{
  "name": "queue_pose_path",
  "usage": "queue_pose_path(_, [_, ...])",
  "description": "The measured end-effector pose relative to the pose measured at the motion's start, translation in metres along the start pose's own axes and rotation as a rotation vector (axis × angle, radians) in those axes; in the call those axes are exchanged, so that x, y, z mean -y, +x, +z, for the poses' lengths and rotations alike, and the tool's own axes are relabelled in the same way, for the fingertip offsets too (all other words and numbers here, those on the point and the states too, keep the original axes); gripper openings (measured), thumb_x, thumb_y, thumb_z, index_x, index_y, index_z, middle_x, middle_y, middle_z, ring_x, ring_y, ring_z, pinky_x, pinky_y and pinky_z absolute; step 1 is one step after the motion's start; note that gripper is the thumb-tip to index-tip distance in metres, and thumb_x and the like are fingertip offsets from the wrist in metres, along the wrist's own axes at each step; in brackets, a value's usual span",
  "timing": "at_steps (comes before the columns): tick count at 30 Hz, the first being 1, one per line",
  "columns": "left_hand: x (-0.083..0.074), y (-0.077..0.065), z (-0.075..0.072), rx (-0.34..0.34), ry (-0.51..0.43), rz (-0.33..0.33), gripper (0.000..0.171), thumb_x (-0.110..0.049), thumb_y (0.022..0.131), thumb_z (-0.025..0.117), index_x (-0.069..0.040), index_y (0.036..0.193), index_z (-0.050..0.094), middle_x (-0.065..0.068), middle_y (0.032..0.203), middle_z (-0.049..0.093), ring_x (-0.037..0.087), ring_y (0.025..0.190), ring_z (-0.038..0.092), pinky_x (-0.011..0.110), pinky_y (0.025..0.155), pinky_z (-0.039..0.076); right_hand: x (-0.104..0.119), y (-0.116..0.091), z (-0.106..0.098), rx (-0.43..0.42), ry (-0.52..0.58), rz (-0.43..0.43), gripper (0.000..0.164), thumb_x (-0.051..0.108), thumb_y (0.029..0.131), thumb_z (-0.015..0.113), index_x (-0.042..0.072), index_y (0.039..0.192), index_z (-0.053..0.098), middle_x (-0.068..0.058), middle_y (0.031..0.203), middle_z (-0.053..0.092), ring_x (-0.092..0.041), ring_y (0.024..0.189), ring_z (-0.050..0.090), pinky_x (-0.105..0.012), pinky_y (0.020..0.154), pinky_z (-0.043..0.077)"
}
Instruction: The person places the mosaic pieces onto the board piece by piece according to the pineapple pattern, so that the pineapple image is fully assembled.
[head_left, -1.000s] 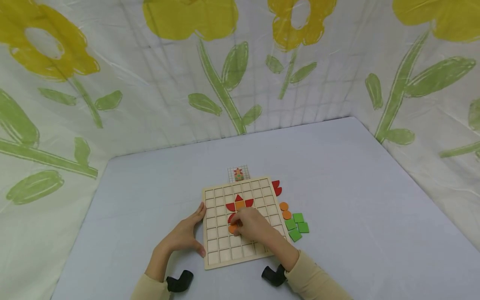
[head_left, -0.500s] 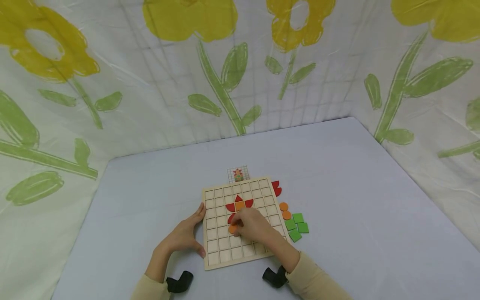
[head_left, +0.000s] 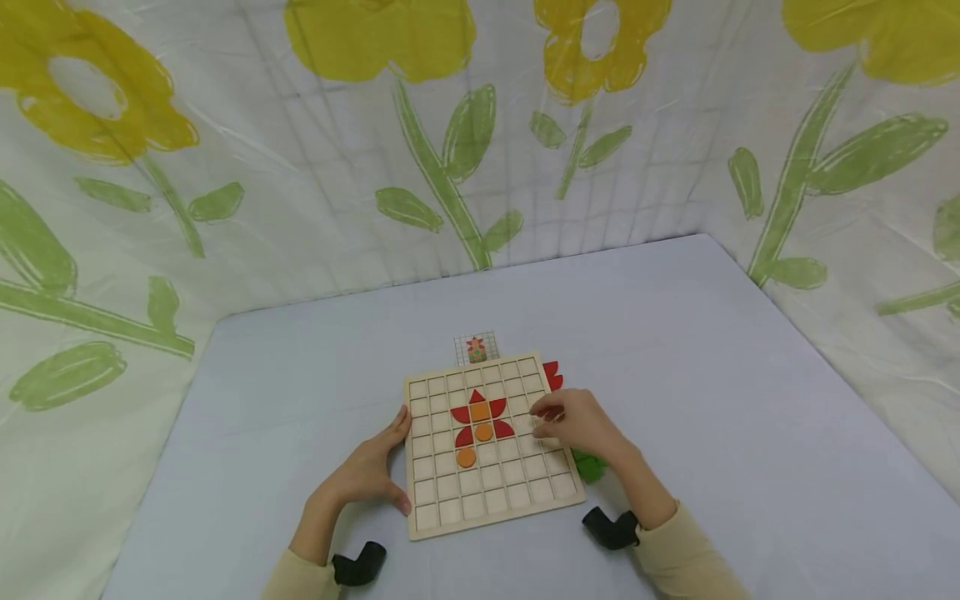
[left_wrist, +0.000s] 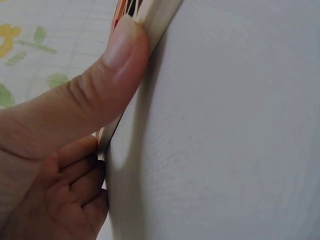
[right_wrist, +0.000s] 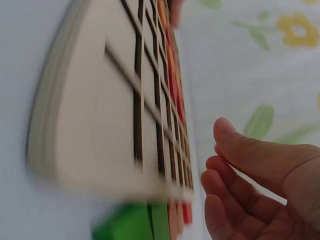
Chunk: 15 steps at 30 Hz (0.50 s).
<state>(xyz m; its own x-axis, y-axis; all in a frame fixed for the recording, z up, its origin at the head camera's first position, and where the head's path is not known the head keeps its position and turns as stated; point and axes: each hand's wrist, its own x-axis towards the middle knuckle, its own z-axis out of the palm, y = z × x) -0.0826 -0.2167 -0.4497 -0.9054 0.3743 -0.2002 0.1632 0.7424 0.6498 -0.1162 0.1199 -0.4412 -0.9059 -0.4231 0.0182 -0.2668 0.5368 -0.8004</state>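
Observation:
My left hand point(head_left: 367, 471) rests along the left edge of the wooden grid board point(head_left: 495, 522), thumb and fingertips touching its side. Over the board's right part hovers my right hand point(head_left: 581, 421), fingers loosely bent with nothing between them in the right wrist view. In the board's cells lie a red triangle point(head_left: 477, 397), an orange square point(head_left: 479, 412), several red quarter-round pieces point(head_left: 461, 415), and an orange disc point(head_left: 483, 432) between the lower two of these. One cell lower and to the left sits another orange disc point(head_left: 466, 457).
Red pieces point(head_left: 553, 372) lie just off the board's upper right edge. Green squares point(head_left: 590, 468) are partly covered by my right arm. A small pattern card point(head_left: 476, 346) lies behind the board. Black wrist mounts point(head_left: 361, 564) sit at both wrists.
My right hand has left the middle of the board and moved right, uncovering the upper orange disc and a red piece. The left hand stays at the board's edge.

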Motion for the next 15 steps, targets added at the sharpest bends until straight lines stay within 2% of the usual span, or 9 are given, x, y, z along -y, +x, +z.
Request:
queue_pose_path(6, [-0.001, -0.001, -0.001, -0.003, -0.010, -0.001, 0.131, -0.020, 0.043, 0.097, 0.009, 0.148, 0.024, 0.020, 0.158, 0.014, 0.041, 0.143, 0.020, 0.055, 0.112, 0.025, -0.025, -0.016, -0.030, -0.059, 0.009, 0.143, 0.023, 0.004, 0.080, 0.077, -0.001, 0.102, 0.072, -0.009, 0.098, 0.070, -0.024, 0.089, 0.064, -0.039, 0.079, 0.056])
queue_pose_path(9, [-0.001, -0.001, -0.001, -0.001, -0.003, 0.004, 0.131, -0.021, 0.043, 0.097, 0.010, 0.148, 0.024, 0.020, 0.158, 0.014, 0.041, 0.142, 0.020, 0.055, 0.112, 0.025, -0.033, -0.023, -0.036, -0.053, -0.040, 0.163, 0.025, 0.004, 0.078, 0.078, -0.002, 0.102, 0.072, -0.009, 0.098, 0.070, -0.025, 0.091, 0.064, -0.041, 0.081, 0.055])
queue_pose_path(15, [-0.002, -0.001, -0.001, -0.005, 0.006, 0.016, 0.131, -0.021, 0.043, 0.097, 0.011, 0.147, 0.025, 0.022, 0.157, 0.015, 0.043, 0.142, 0.021, 0.056, 0.111, 0.026, -0.043, -0.028, -0.041, -0.025, -0.106, 0.151, 0.029, 0.004, 0.073, 0.082, -0.002, 0.100, 0.072, -0.009, 0.097, 0.071, -0.025, 0.090, 0.064, -0.042, 0.081, 0.054])
